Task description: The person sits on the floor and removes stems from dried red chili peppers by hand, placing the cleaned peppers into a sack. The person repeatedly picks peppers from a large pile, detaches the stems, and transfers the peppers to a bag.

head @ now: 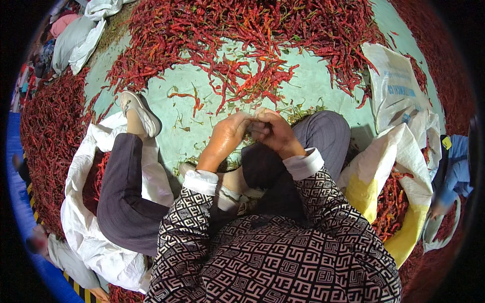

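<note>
My left hand (228, 137) and my right hand (276, 131) meet at the fingertips above the pale green ground sheet, in front of my lap. The fingers are bent and blurred, and whatever may be between them is too small to make out. Just beyond the hands lies a loose cluster of red chili peppers (261, 81), joined to a large chili heap (250, 22). A few chilies (189, 97) lie apart to the left. Plucked green stems (303, 113) are gathered beside my right knee, with more stems scattered under the hands.
A white woven sack (75, 189) with chilies stands open at my left; a white and yellow sack (363, 197) with chilies stands at my right. A flattened sack (394, 83) lies beyond it. Other people sit at both sides, one in blue (456, 163) at the far right.
</note>
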Demonstrator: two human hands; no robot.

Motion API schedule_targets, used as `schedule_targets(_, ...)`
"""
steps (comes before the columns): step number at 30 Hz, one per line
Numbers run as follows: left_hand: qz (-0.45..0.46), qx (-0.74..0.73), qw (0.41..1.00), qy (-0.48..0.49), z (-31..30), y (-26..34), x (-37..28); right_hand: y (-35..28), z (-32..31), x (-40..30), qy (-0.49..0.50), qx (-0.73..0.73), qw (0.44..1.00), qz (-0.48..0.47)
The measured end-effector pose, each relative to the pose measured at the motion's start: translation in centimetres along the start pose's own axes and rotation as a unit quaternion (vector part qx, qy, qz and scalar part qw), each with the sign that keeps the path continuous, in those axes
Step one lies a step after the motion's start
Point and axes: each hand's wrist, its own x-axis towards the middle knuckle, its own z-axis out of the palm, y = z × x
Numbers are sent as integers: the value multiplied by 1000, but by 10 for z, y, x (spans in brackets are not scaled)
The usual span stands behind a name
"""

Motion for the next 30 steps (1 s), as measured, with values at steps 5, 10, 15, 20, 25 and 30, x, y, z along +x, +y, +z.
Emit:
schedule_targets(5, -1, -42, 999, -5, 2, 0, 1, -1, -6, 2, -53, 33, 997, -38)
schedule_targets(10, 16, -63, 998, -20, 2, 6, 4, -5, -3, -2, -69, 69, 994, -49)
schedule_targets(15, -226, -197, 952, 60, -13, -77, -50, -70, -4, -19, -39, -3, 976, -214)
schedule_targets(20, -279, -353, 873, 188, -41, -33, -7, -13, 25, 1, 57, -117, 986, -106)
schedule_targets(25, -203, -253, 940, 106, -32, -5, -15, -6, 15, 11, 78, -127, 986, -70)
schedule_targets(30, -106, -155, 978, 86, 4, 11, -4, 0, 14, 7, 77, -234, 966, -77)
